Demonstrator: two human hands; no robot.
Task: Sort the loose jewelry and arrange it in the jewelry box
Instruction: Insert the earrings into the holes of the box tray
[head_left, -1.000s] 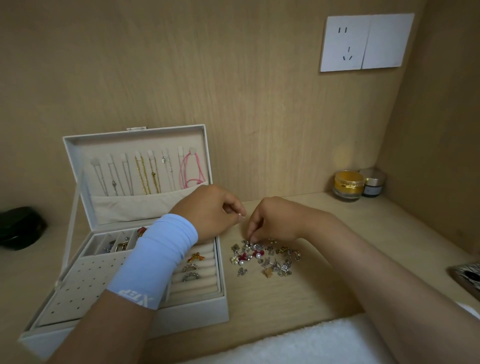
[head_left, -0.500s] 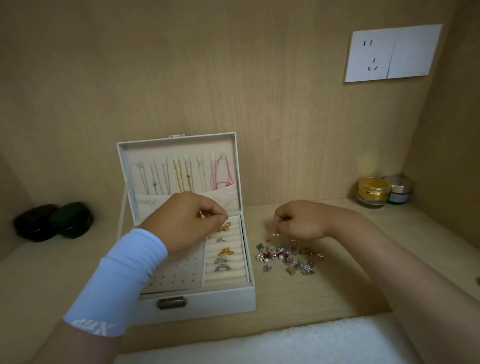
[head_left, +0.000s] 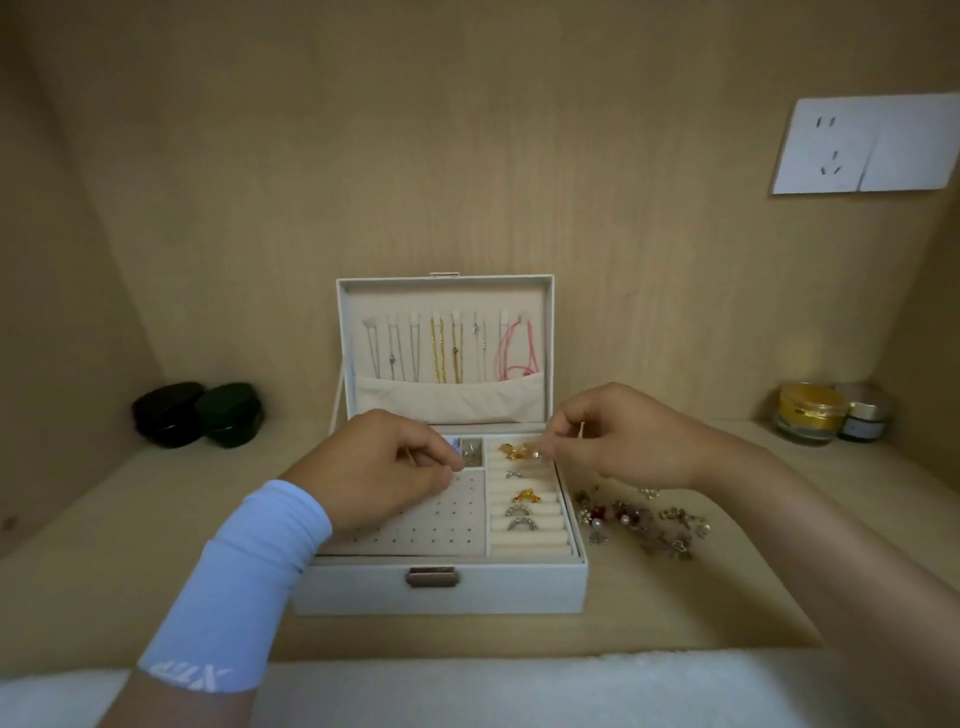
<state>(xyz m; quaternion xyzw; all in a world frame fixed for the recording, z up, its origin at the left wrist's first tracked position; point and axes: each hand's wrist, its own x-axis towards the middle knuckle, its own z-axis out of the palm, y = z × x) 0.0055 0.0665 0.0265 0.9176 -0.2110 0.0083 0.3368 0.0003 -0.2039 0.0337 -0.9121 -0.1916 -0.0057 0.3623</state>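
The right hand (head_left: 623, 441) pinches a tiny piece (head_left: 544, 453) over the jewelry box (head_left: 363, 587) at one o'clock; I'd seat it gently. The left hand (head_left: 395, 462) is curled, its grip unclear.

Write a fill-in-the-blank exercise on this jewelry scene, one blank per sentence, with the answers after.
1. The jewelry box stands with its lid ____.
2. The loose jewelry lies on the shelf to the ____ of the box.
3. The cord hanging at the right end of the lid's row is ____.
4. The sleeve on the left forearm is light ____.

Missing words: open; right; pink; blue.
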